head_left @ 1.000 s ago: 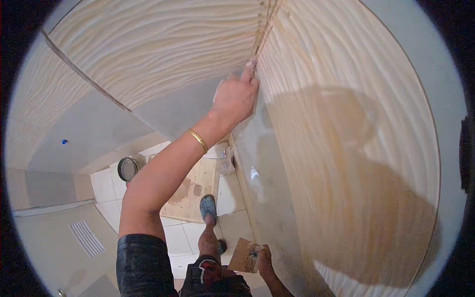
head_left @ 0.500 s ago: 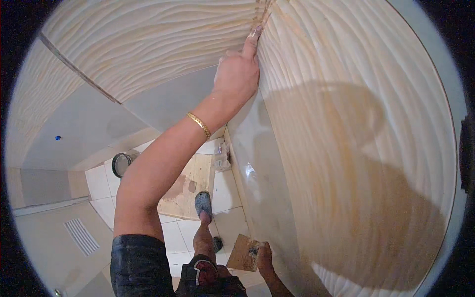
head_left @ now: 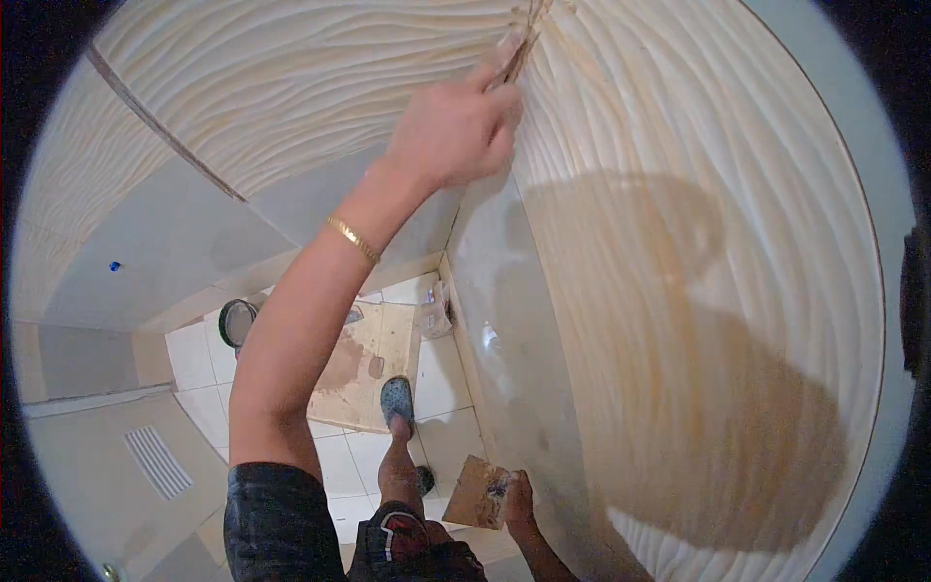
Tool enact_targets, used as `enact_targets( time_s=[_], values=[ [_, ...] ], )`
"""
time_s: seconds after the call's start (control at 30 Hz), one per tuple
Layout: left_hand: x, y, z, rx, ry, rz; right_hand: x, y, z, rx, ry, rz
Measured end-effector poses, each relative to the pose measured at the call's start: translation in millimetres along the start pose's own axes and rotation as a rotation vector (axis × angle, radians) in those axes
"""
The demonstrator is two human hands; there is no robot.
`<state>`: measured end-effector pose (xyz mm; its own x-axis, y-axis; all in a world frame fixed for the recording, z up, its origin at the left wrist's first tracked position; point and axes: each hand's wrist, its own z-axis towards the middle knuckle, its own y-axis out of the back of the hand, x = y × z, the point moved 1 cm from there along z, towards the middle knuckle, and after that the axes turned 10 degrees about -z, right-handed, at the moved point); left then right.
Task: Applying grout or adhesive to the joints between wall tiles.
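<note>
My left hand [head_left: 451, 126] is raised to the inside corner where two wavy-textured tiled walls meet. Its index finger stretches onto the brown-smeared corner joint [head_left: 524, 56], while the other fingers are bent. The fingertip is pale and slightly blurred; I see no tool in this hand. Low on the right, my right hand [head_left: 520, 497] grips the edge of a square brown board [head_left: 475, 490] with a dark patch of paste on it. The board is held beside my leg, close to the right wall [head_left: 669, 320].
Below, a stained wooden board [head_left: 339, 388] lies on white floor tiles, with my slippered foot [head_left: 397, 400] at its edge. A dark-rimmed bucket [head_left: 237, 322] stands by the left wall. A clear plastic bag [head_left: 435, 310] sits near the corner. A floor-side vent [head_left: 158, 463] shows at left.
My left index finger has shifted slightly along the corner joint, and the wrist has swung left and turned. My right hand and the board have hardly moved.
</note>
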<state>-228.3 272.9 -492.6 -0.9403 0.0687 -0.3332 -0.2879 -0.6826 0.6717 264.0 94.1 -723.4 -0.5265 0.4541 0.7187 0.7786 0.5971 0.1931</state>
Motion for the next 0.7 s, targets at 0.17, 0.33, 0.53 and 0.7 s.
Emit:
enact_targets(
  time_s=[0.17,0.33,0.53,0.7],
  values=[
    [3.5,-17.2,-4.0,0.059,0.059,0.061,13.0,-5.0,-4.1,-0.032,0.051,0.017],
    [3.1,-16.8,-42.6,0.272,0.161,0.092,-3.8,-5.2,1.7,-0.051,0.06,-0.055],
    [8.0,40.6,11.4,0.014,0.053,0.048,-15.9,-1.0,9.0,0.017,0.082,0.162],
    [1.1,30.3,18.0,0.267,0.038,0.163,4.4,-1.1,3.7,-0.047,0.081,-0.023]
  ],
)
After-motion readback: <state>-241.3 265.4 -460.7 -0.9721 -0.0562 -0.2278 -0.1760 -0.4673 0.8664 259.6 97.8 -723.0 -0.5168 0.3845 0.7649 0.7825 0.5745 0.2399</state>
